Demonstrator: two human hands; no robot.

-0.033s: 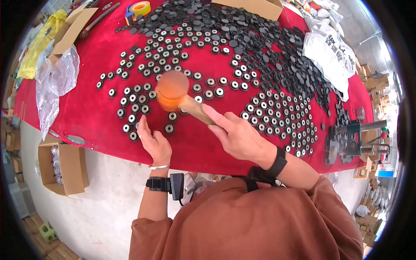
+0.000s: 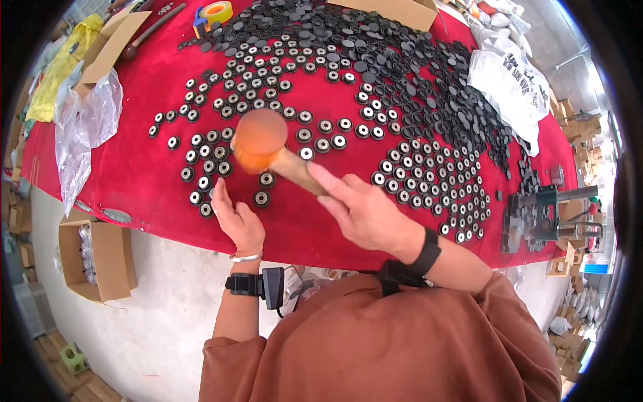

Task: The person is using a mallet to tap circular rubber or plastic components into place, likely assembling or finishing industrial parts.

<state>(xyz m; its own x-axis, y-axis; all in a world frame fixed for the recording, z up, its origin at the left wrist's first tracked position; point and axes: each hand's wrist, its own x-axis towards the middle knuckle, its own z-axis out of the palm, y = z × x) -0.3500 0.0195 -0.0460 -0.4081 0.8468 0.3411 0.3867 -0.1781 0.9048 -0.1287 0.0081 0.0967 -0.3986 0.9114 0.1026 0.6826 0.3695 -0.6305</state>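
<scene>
Mallet point(image 2: 261, 139) hung over rollers point(image 2: 262, 198) on tabletop point(image 2: 315, 231); R hand point(image 2: 372, 209) had fingers round handle point(image 2: 299, 172). L hand point(image 2: 241, 224) lay half-spread, apparently empty, near rollers. Prob. tapping step; next move needed L clear.

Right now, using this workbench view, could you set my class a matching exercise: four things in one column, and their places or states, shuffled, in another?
Column one
1. Mallet
2. Left grip
3. Yellow tape roll
4. White printed bag

Column two
A. Far side of the red cloth, left of centre
B. Fingers apart, beside round black-and-silver parts
C. Right side of the table, next to the loose black pieces
D. Held by its handle in the right grip

Pairs: 1-D, 2-B, 3-A, 4-C
</scene>
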